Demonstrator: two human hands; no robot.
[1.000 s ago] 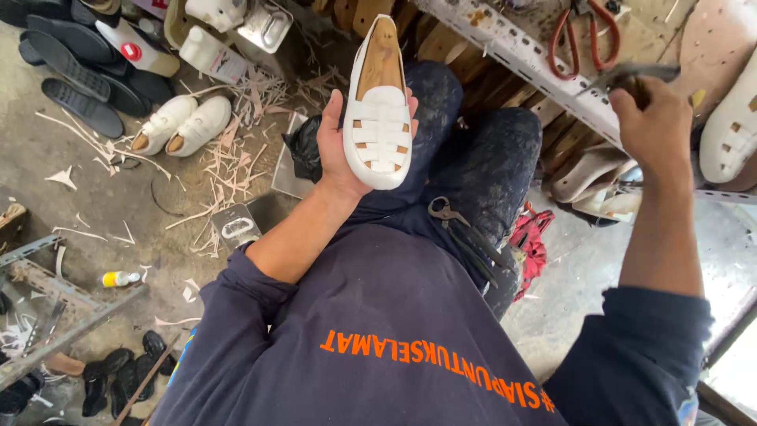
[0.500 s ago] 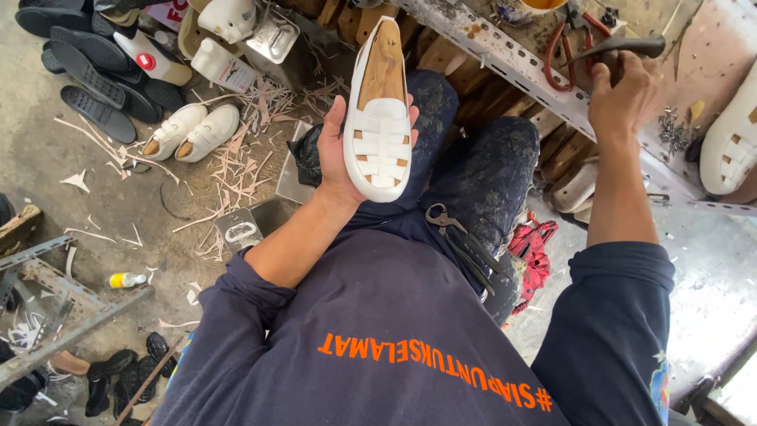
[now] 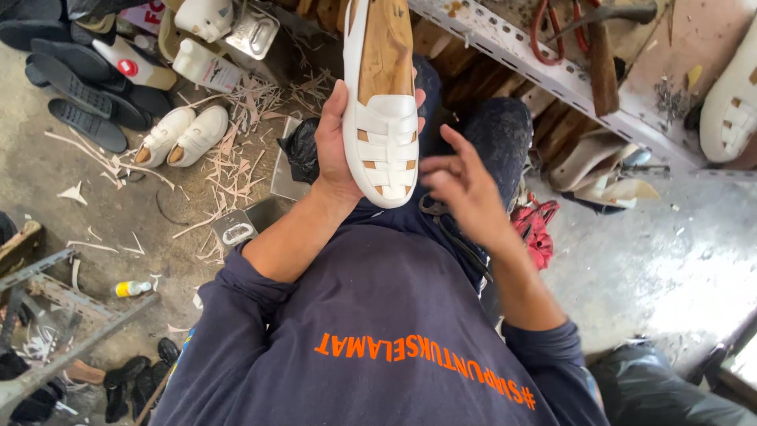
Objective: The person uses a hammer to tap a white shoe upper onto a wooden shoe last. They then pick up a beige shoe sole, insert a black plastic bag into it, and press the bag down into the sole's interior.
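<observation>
- One white shoe point(image 3: 384, 126) on a wooden form, held up by the left hand point(image 3: 335, 150).
- Right hand point(image 3: 465, 189), fingers spread, empty, at its 4 o'clock.
- Two small white shoes point(image 3: 180, 136) on the floor at 9 o'clock.

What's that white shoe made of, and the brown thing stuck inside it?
The white shoe, held in the left hand, looks like smooth leather or faux leather: matte woven straps with cut-out gaps. The brown block inside seems to be wood, since grain streaks show, probably a shoe form. The right hand is beside it.
</observation>
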